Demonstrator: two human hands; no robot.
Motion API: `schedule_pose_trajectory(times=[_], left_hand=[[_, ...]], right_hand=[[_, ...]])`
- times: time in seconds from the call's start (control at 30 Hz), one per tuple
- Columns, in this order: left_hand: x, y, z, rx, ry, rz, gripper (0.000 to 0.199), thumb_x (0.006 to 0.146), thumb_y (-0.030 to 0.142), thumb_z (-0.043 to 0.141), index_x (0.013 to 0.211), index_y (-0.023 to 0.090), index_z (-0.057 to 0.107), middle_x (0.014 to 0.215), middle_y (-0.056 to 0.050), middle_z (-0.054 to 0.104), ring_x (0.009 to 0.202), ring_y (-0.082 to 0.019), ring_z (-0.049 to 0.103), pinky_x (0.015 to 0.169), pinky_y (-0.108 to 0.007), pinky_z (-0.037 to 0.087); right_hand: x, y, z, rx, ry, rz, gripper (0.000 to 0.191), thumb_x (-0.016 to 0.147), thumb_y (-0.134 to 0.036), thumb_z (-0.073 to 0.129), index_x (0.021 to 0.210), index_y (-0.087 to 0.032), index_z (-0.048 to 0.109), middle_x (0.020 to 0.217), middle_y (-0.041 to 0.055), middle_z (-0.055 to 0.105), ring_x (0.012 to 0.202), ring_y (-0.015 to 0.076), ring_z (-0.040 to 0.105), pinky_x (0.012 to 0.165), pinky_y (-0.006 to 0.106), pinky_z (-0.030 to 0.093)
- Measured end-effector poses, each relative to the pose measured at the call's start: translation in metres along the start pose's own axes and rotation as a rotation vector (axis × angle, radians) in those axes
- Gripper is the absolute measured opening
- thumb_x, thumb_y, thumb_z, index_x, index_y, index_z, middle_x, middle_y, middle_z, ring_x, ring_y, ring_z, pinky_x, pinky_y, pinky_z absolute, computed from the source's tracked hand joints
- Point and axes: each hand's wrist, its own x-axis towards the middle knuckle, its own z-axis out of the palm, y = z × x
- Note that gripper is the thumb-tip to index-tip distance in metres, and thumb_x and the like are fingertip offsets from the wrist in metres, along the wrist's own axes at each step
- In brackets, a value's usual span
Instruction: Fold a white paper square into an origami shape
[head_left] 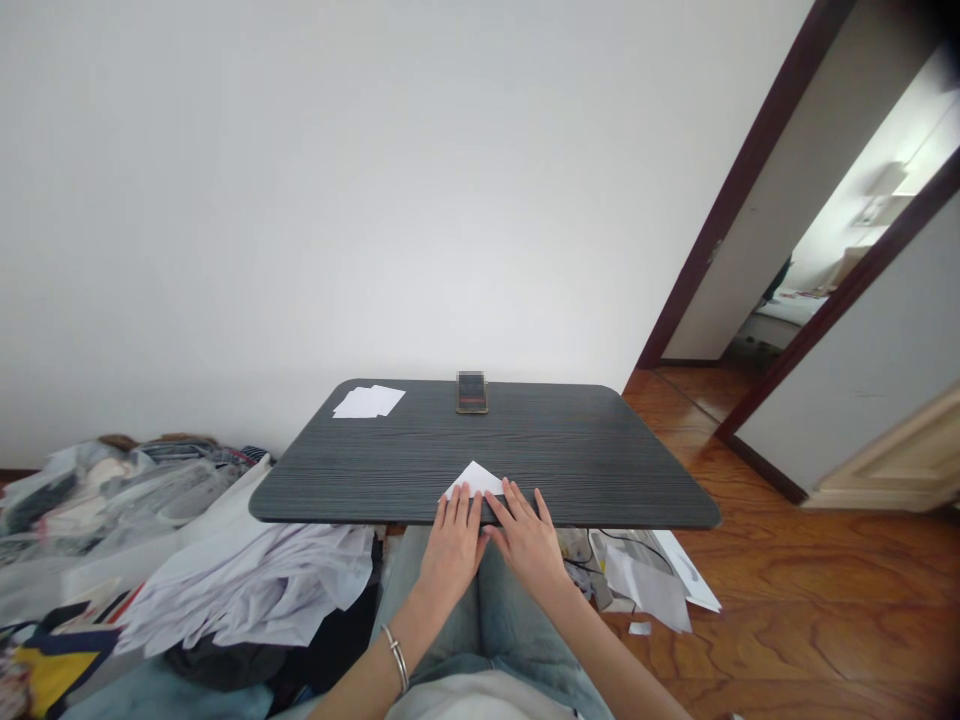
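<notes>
One white paper triangle (474,476) lies near the front edge of the bench (600,450) | left hand (452,540) and right hand (531,540) rest on its near side, grips uncurled, fingers extended | phone (472,392) by far edge | white sheets (367,402) at far left corner

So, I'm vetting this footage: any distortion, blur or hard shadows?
Head view: slanted dark brown door frame, suggesting lens distortion; dark, blurred upper right corner; no hard shadows on the plain white wall; little detail on the white triangular paper.
</notes>
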Motion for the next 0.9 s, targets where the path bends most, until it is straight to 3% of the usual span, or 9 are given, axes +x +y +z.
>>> schedule_pose_trajectory(times=[0.3, 0.57, 0.9], left_hand=[[-0.002, -0.002, 0.0, -0.041, 0.004, -0.012, 0.048, 0.082, 0.018, 0.041, 0.128, 0.004, 0.038, 0.136, -0.02, 0.04, 0.128, -0.027, 0.034, 0.101, -0.044, 0.034], [-0.011, -0.009, 0.003, -0.024, 0.063, -0.052, 0.046, 0.084, 0.019, 0.04, 0.126, 0.0, 0.039, 0.133, -0.022, 0.043, 0.126, -0.027, 0.037, 0.1, -0.042, 0.036], [-0.023, -0.02, -0.016, 0.002, 0.054, -0.155, 0.044, 0.084, 0.018, 0.039, 0.126, 0.008, 0.045, 0.128, -0.015, 0.051, 0.115, -0.026, 0.047, 0.094, -0.042, 0.036]], right_hand=[[0.002, -0.008, 0.0, -0.027, -0.002, 0.035, 0.05, 0.085, -0.046, 0.048, 0.13, -0.026, 0.042, 0.137, 0.0174, 0.04, 0.125, 0.0308, 0.037, 0.097, 0.049, 0.026], [-0.001, -0.002, 0.0, -0.016, 0.006, 0.065, 0.047, 0.088, -0.045, 0.041, 0.129, -0.021, 0.044, 0.137, 0.0166, 0.039, 0.125, 0.028, 0.038, 0.097, 0.049, 0.027], [-0.011, 0.019, 0.002, -0.029, 0.099, 0.077, 0.047, 0.091, -0.043, 0.032, 0.127, -0.016, 0.046, 0.134, 0.0135, 0.044, 0.122, 0.0269, 0.042, 0.099, 0.047, 0.025]])
